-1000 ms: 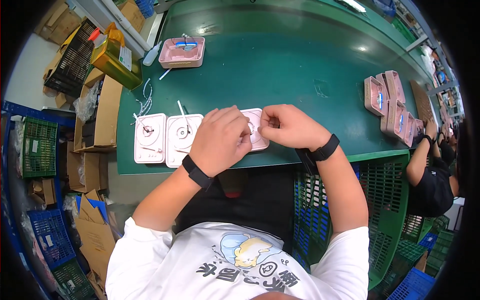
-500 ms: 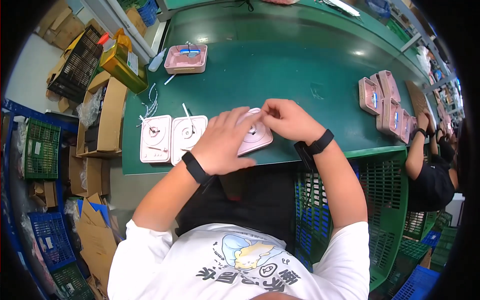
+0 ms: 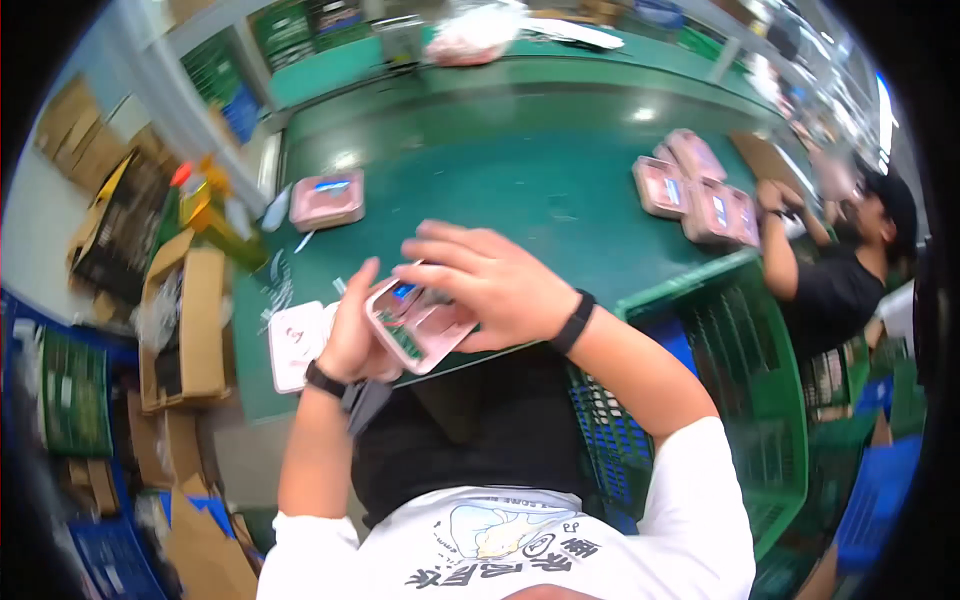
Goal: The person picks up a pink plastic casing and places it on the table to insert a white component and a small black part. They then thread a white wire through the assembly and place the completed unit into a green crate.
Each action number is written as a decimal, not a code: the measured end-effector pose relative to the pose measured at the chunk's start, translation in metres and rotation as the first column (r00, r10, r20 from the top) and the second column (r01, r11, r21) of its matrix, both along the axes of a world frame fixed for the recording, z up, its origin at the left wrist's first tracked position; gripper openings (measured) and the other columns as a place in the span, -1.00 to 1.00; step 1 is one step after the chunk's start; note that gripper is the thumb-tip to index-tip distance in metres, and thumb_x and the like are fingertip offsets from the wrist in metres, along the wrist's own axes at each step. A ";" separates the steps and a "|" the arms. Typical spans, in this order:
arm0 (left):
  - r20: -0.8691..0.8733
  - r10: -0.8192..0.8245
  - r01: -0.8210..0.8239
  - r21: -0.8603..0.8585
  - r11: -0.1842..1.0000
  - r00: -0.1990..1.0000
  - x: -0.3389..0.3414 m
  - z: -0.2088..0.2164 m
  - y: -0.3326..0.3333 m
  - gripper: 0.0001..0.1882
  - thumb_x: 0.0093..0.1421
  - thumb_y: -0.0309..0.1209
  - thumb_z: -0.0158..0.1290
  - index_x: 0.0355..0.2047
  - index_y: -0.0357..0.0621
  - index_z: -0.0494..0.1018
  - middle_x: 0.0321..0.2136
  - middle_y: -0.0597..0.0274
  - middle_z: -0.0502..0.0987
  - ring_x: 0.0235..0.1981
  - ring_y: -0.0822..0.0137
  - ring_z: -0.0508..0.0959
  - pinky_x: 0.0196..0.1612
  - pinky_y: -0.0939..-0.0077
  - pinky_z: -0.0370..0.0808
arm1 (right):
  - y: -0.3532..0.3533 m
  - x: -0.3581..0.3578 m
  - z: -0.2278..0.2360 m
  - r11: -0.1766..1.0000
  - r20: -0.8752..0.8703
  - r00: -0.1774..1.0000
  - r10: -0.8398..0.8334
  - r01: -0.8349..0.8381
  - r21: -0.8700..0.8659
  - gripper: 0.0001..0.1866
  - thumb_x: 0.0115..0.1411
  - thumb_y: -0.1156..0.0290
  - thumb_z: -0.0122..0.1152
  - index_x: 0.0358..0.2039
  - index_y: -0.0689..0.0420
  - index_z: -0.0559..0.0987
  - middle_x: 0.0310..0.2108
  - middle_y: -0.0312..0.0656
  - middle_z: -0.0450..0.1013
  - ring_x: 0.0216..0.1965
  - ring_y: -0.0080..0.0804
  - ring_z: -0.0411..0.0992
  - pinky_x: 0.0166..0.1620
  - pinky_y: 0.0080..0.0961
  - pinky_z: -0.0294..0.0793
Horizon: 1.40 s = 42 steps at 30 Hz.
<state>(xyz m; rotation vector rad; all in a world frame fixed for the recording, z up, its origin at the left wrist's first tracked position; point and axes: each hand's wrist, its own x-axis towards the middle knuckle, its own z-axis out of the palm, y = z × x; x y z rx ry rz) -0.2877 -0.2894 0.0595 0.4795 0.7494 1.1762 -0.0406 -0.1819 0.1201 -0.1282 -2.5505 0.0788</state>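
Pink plastic forms the open housing, tilted above the table and gripped between the left hand, cupping its left side, and the right hand, fingers blurred across its far edge, probably steadying it with its green board facing up. Left of the housing lies a pale panel; far right of it, similar housings are bunched, apparently saving space; nearer right stands a green crate.

Pink casing, boxy, rounded corners, hollow side showing. Blue piece near far end, green patches inside, details blurred. Tilted, held up between left hand and right hand, far rim partly covered.
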 end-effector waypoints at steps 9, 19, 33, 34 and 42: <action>-0.809 0.545 0.227 0.501 0.835 -0.221 -0.016 0.036 -0.095 -0.23 0.25 -0.35 0.44 0.44 -0.28 0.46 0.39 -0.25 0.56 0.45 -0.25 0.52 0.54 -0.09 0.39 | 0.163 0.136 -0.024 0.419 0.192 0.483 -0.855 0.859 -0.293 0.16 -0.16 -0.28 0.81 0.25 0.36 0.62 0.02 0.19 0.72 0.07 0.16 0.72 0.16 -0.09 0.72; -0.784 0.485 0.230 0.428 0.874 -0.388 -0.022 -0.018 -0.126 -0.22 0.10 -0.28 0.52 0.33 -0.17 0.55 0.43 -0.18 0.50 0.55 -0.33 0.36 0.66 -0.39 0.08 | 0.225 0.220 -0.063 -0.289 0.126 -0.266 -0.956 0.931 -0.224 0.17 -0.01 -0.39 0.66 0.36 0.29 0.52 0.45 0.28 0.39 0.55 0.28 0.27 0.49 0.11 0.47; -0.788 0.591 0.170 0.567 0.806 -0.173 0.029 -0.035 -0.078 -0.10 0.06 -0.24 0.61 0.40 -0.15 0.52 0.29 -0.10 0.60 0.40 -0.28 0.50 0.57 -0.35 0.27 | 0.034 -0.005 -0.031 0.569 0.470 0.853 -0.225 0.507 -0.648 -0.40 0.34 0.03 0.58 0.21 0.20 0.71 0.23 0.14 0.61 0.17 -0.03 0.62 0.22 -0.14 0.64; -0.798 0.602 0.140 0.596 0.790 0.003 0.034 -0.037 -0.070 0.09 0.03 -0.22 0.63 0.53 -0.23 0.38 0.35 -0.16 0.54 0.41 -0.28 0.49 0.58 -0.29 0.28 | 0.016 -0.017 -0.060 0.645 0.319 0.915 -0.245 0.400 -0.651 -0.38 0.34 0.03 0.58 0.24 0.19 0.70 0.24 0.12 0.60 0.19 -0.03 0.61 0.22 -0.11 0.64; -0.860 0.497 0.091 0.489 0.867 -0.113 0.041 -0.047 -0.053 0.53 -0.10 -0.07 0.70 0.67 -0.40 -0.04 0.50 -0.36 0.34 0.44 -0.28 0.45 0.51 -0.13 0.35 | -0.006 -0.036 -0.095 0.656 0.132 0.943 -0.305 0.309 -0.689 -0.54 0.31 0.17 0.60 0.08 0.21 0.78 0.22 0.02 0.58 0.23 -0.13 0.57 0.15 -0.19 0.67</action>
